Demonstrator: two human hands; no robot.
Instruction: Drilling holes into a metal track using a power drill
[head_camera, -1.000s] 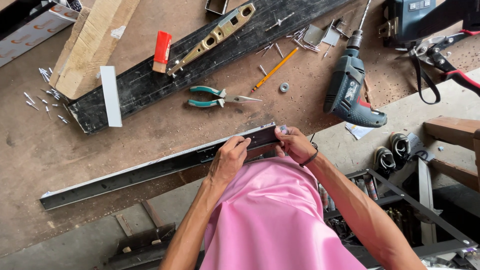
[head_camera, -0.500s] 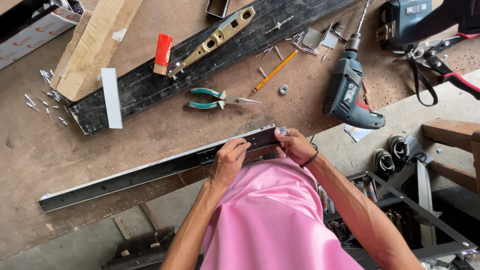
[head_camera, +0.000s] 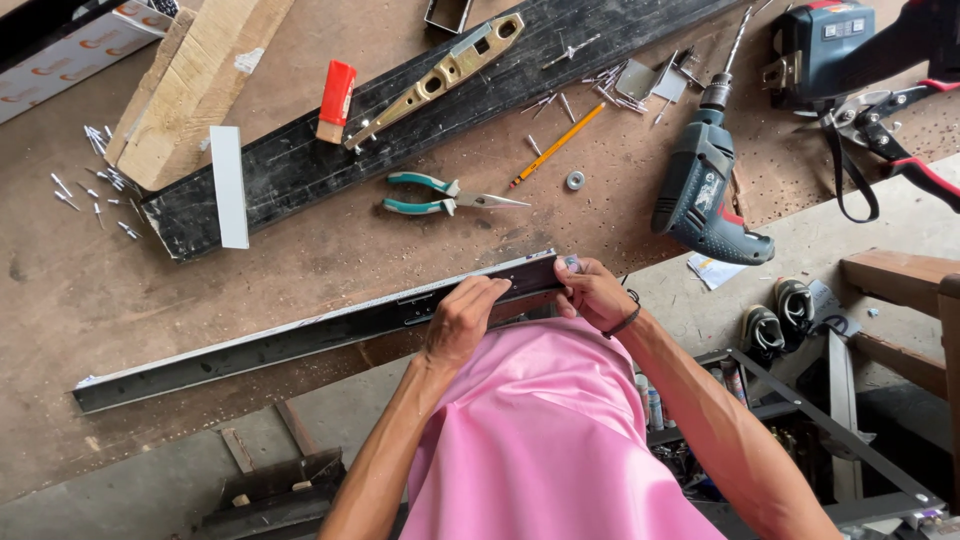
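The left hand (head_camera: 462, 318) lay on top of a long dark metal rail (head_camera: 300, 338), its fingers curled over the rail's upper edge and pressing it down near the right end. The right hand (head_camera: 592, 292) gripped that end itself, fingers pinched narrow around the tip; a dark band circled its wrist. The rail ran along the near edge of the brown table (head_camera: 60, 300), slanting from lower left up to the right, its left end well clear of both hands.

Beyond the rail, teal-handled pliers (head_camera: 445, 194) lay on the table, with a yellow pencil (head_camera: 556, 145) and a small washer (head_camera: 575, 180) to their right. A teal power drill (head_camera: 702, 182) rested near the table's right edge. Further back, a black plank (head_camera: 300, 165) carried a brass-coloured fitting (head_camera: 440, 78), a red-handled tool (head_camera: 335, 98) and a white strip (head_camera: 229, 186). Loose rivets (head_camera: 95, 185) were scattered at the left beside a wooden block (head_camera: 190, 80).
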